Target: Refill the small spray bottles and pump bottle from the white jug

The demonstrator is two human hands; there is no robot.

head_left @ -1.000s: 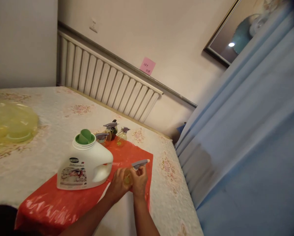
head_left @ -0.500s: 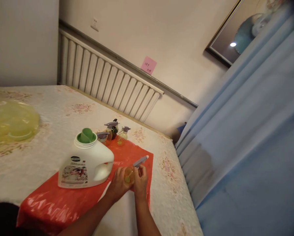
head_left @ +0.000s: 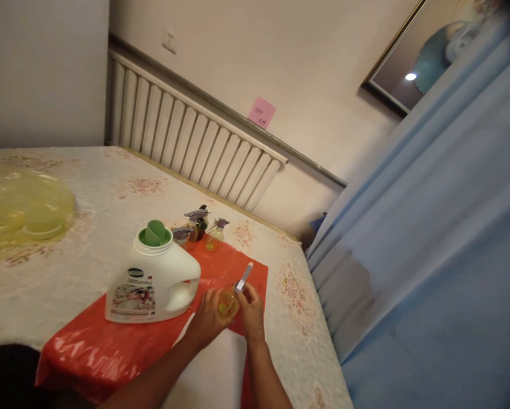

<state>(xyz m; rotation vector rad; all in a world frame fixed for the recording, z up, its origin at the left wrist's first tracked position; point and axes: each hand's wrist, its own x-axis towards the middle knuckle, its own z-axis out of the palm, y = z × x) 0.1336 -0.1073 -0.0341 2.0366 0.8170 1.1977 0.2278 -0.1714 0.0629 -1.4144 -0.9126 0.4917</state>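
Observation:
A small clear spray bottle with yellow liquid stands on the red plastic sheet. My left hand wraps around its body. My right hand grips the grey trigger sprayer head at the bottle's neck, its nozzle pointing up and to the right. Just to the left stands a large white detergent jug with a green cap and its handle facing my hands.
Several small spray bottles stand at the sheet's far edge. A yellow translucent basin lies at far left on the floral cover. A white radiator runs along the wall; a blue curtain hangs at right.
The grey sprayer head has turned in my right hand, its nozzle swinging from pointing right to pointing up and away. The view has shifted slightly.

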